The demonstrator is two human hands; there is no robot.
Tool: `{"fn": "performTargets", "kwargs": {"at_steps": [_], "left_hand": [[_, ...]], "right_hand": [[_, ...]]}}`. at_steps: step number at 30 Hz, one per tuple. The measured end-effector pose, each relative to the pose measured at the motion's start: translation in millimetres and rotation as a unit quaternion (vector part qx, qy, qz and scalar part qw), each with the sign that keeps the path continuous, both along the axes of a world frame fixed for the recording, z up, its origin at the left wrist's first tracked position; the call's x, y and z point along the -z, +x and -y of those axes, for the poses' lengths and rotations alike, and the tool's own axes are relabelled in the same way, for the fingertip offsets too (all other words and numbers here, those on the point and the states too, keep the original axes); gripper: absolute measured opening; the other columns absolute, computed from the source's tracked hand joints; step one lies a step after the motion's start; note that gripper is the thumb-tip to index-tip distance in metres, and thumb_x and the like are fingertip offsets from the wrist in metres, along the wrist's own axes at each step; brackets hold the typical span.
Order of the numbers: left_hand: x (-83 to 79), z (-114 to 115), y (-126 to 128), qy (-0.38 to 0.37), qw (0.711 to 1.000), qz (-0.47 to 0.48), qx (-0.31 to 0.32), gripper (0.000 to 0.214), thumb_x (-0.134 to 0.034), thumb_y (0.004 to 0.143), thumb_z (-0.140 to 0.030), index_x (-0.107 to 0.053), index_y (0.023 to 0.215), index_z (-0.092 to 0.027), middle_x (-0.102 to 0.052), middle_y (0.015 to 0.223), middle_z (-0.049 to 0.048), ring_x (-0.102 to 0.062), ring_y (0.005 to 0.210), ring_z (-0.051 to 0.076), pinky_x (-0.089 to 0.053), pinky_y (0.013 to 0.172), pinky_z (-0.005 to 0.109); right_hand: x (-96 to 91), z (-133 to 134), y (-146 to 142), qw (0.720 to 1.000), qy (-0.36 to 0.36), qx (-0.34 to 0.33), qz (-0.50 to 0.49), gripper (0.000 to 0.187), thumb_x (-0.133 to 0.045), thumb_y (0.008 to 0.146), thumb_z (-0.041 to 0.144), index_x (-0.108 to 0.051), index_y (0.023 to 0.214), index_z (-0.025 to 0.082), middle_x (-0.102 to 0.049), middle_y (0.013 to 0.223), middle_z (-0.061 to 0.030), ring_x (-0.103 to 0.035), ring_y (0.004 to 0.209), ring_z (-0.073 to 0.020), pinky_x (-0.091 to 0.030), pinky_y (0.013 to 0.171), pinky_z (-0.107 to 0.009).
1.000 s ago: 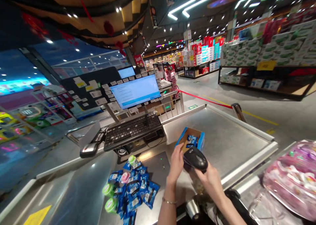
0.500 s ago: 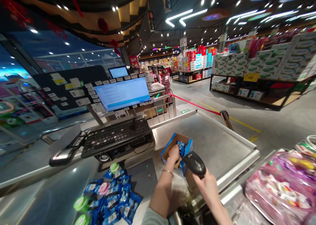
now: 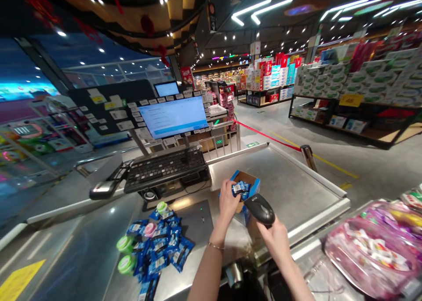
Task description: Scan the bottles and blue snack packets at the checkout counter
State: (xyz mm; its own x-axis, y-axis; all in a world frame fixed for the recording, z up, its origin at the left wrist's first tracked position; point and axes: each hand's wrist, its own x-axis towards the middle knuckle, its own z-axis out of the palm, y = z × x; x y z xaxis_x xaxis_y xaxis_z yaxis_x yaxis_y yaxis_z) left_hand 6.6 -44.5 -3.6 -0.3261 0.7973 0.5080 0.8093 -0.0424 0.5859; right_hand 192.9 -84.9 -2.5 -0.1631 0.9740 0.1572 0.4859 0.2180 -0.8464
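My left hand (image 3: 228, 203) pinches a small blue packet (image 3: 240, 188) at its fingertips, just above an open cardboard box with blue sides (image 3: 248, 184). More blue packets sit in the box, partly hidden by my hand. My right hand (image 3: 275, 239) is shut around a black handheld barcode scanner (image 3: 259, 209), whose nose points toward the box and is close to it. On the steel counter (image 3: 211, 252) to the left lies a heap of blue packets (image 3: 161, 244) with several green-lidded round tubs (image 3: 125, 244) among them.
A keyboard (image 3: 165, 169) and checkout monitor (image 3: 173, 116) stand beyond the heap. A flat steel tray (image 3: 290, 182) lies behind the box. A large pink wrapped package (image 3: 365, 252) sits at the right. A red rope (image 3: 267, 136) and stocked shelves lie farther off.
My left hand has come up out of the box with a blue packet at its fingertips. The scanner stays in my right hand near the box, and the view has shifted slightly.
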Motion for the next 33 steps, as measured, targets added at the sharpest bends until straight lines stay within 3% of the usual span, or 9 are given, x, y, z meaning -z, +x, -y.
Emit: {"fn": "performTargets", "kwargs": {"at_steps": [4,14,28,33], "left_hand": [[-6.7,36,-12,0.083,0.996,0.016,-0.021,0.052,-0.056,0.069,-0.006,-0.047,0.118,-0.022,-0.048,0.115,0.0066,-0.049,0.112,0.020,-0.041,0.098,0.037],[6.4,102,-42,0.112,0.990,-0.018,-0.087,0.060,-0.056,0.073,-0.006,-0.042,0.128,-0.024,-0.045,0.119,0.0083,-0.047,0.116,0.021,-0.042,0.099,0.038],[13.6,123,-59,0.088,0.988,-0.014,-0.125,0.058,-0.055,0.075,-0.008,-0.041,0.129,-0.023,-0.046,0.119,0.0093,-0.047,0.117,0.021,-0.041,0.100,0.038],[17.2,130,-67,0.084,0.981,-0.028,-0.172,0.048,-0.060,0.078,-0.023,-0.046,0.124,-0.022,-0.050,0.114,0.0094,-0.050,0.111,0.022,-0.043,0.095,0.037]], "right_hand": [[-11.0,16,-10,0.999,0.004,-0.047,0.001,0.046,-0.047,0.080,0.045,-0.061,0.110,0.014,-0.071,0.073,-0.0066,-0.067,0.065,-0.0225,-0.049,0.060,-0.029],[-31.6,64,-44,0.993,0.000,-0.108,0.052,0.036,-0.047,0.079,0.034,-0.062,0.107,0.017,-0.072,0.082,-0.0097,-0.069,0.079,-0.0252,-0.048,0.064,-0.028],[-26.4,74,-62,0.988,0.016,-0.137,0.073,0.046,-0.044,0.077,0.035,-0.059,0.115,0.014,-0.072,0.080,-0.0093,-0.067,0.068,-0.0244,-0.047,0.060,-0.030],[-22.6,74,-65,0.987,0.011,-0.139,0.076,0.049,-0.043,0.079,0.041,-0.060,0.116,0.012,-0.070,0.071,-0.0086,-0.064,0.059,-0.0238,-0.046,0.057,-0.031]]}}
